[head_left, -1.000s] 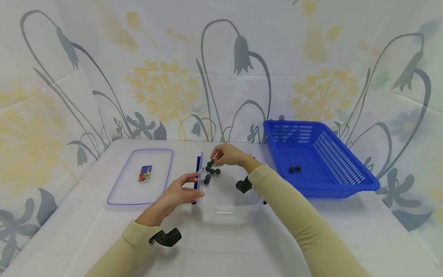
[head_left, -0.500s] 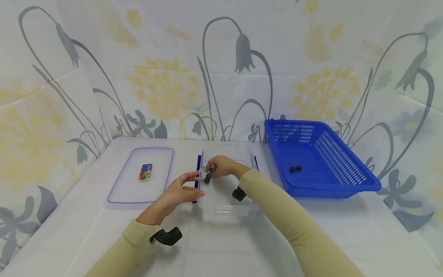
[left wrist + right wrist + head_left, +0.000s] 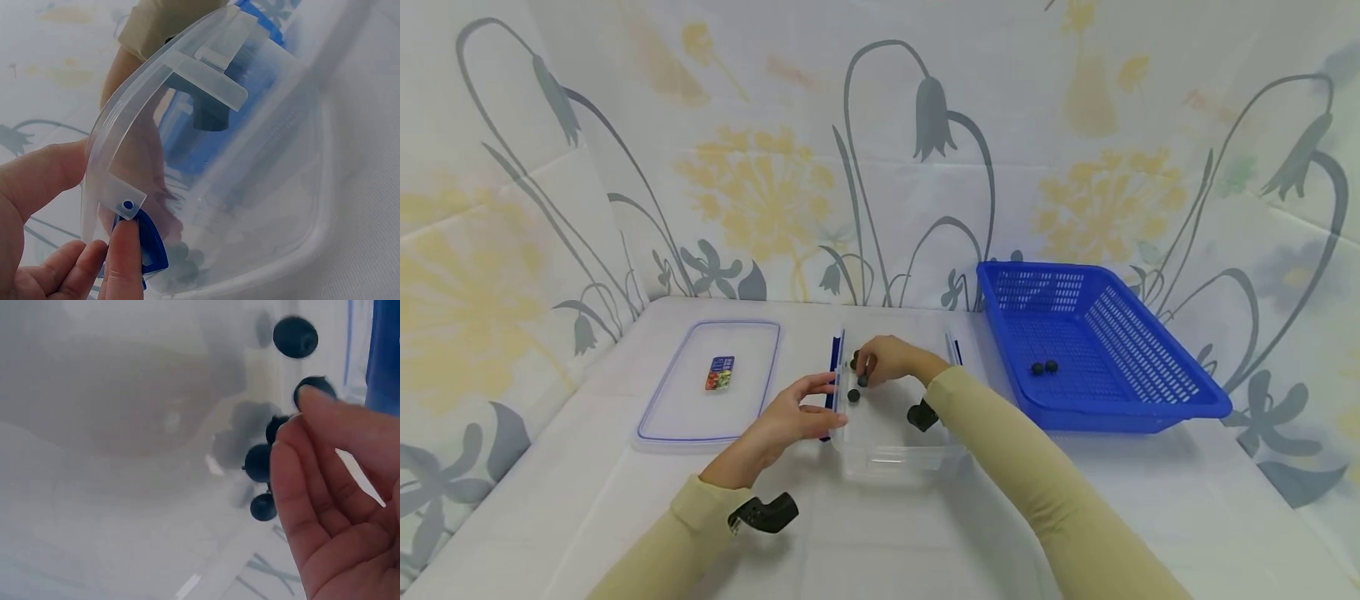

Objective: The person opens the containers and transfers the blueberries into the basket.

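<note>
My left hand (image 3: 782, 417) grips the left side of a clear plastic box (image 3: 898, 457), by its blue side clip (image 3: 153, 247). In the right wrist view, my right hand (image 3: 340, 494) reaches inside, thumb and forefinger pinching a dark blueberry (image 3: 317, 387). One loose blueberry (image 3: 295, 337) lies apart, near the box's left wall. Several other blueberries (image 3: 261, 464) sit right beside the fingers, partly hidden behind them. In the head view the hand covers part of this group.
A blue perforated basket (image 3: 1105, 412) stands at the right with two more blueberries (image 3: 1044, 367) in it. At the left lies a clear lid (image 3: 662, 408) with a blue seal and a colourful label (image 3: 720, 373). Patterned cloth (image 3: 880, 167) hangs behind.
My right hand has moved down and toward me inside the box, then a little further, now pinching a blueberry. The left hand stays at the box's side.
</note>
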`<action>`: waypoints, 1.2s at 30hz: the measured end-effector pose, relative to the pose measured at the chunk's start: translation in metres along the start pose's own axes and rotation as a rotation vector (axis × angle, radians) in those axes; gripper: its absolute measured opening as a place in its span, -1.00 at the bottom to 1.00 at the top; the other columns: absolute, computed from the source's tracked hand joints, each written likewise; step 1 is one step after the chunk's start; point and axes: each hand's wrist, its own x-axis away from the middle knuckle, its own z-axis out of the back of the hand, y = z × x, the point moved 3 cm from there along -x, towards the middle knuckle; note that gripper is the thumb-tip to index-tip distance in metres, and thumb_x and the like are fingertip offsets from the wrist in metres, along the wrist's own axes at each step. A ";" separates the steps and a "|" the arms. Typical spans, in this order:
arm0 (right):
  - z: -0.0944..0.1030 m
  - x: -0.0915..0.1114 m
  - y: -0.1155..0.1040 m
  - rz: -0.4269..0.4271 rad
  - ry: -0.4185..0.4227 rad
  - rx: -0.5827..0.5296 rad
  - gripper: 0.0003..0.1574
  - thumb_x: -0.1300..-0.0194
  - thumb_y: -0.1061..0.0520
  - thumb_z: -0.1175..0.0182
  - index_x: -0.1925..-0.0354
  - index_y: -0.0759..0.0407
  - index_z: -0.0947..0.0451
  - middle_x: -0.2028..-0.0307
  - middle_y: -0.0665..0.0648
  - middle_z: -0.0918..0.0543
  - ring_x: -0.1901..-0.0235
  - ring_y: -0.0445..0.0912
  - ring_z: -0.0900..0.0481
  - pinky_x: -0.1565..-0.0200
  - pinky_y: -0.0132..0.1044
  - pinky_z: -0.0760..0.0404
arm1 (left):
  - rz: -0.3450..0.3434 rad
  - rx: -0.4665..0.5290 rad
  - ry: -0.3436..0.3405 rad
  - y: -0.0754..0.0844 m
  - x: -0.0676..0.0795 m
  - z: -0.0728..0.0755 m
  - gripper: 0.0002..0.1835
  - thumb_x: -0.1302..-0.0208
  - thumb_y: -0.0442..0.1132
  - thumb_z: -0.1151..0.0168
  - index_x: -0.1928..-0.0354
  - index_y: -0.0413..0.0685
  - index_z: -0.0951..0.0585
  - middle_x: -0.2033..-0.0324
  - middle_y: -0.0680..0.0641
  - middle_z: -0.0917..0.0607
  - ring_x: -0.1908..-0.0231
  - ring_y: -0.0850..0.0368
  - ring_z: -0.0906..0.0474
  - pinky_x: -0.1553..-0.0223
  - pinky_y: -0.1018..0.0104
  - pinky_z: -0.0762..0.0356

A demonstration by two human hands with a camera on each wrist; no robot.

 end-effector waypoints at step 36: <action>0.117 0.082 0.054 -0.004 0.227 -0.139 -0.73 -0.14 0.28 -0.25 0.14 0.31 -0.57 0.31 0.16 -0.60 0.26 0.00 -0.53 0.14 -0.17 -0.54 | -0.001 -0.024 0.021 0.000 0.000 -0.001 -0.27 -0.09 -0.33 -0.36 -0.32 -0.03 -0.28 -0.22 -0.14 -0.36 0.03 0.00 -0.49 0.06 0.13 -0.55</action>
